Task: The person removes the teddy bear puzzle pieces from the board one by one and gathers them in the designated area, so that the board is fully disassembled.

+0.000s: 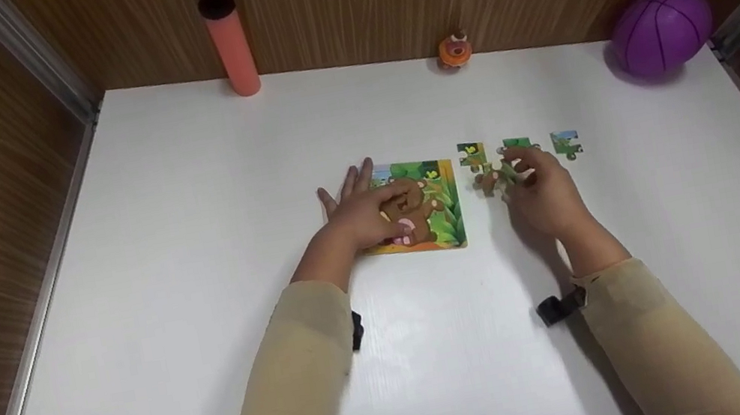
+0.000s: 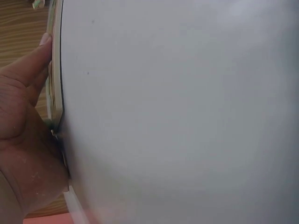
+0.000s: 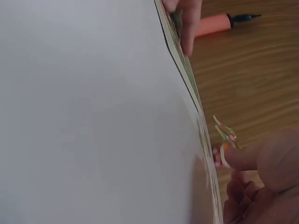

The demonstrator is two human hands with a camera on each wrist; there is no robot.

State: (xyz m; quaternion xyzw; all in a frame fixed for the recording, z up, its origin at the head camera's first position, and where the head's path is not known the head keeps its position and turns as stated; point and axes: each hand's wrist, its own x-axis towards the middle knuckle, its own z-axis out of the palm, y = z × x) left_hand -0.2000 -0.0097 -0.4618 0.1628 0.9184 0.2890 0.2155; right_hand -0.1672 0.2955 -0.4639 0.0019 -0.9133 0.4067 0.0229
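A jigsaw puzzle with a brown animal and green leaves lies on the white table. My left hand rests on its left part, thumb and index finger reaching over the picture and the other fingers spread. In the left wrist view, the thumb of my left hand touches the puzzle, seen edge-on. To the right of the puzzle, my right hand pinches puzzle pieces; these held pieces stand tilted above the table in the right wrist view. Fingers hide part of them and part of the picture.
Beyond my right hand lie three loose pieces: a left one, a middle one partly hidden, and a right one. Along the back wall stand a pink pump, a small orange toy and a purple ball.
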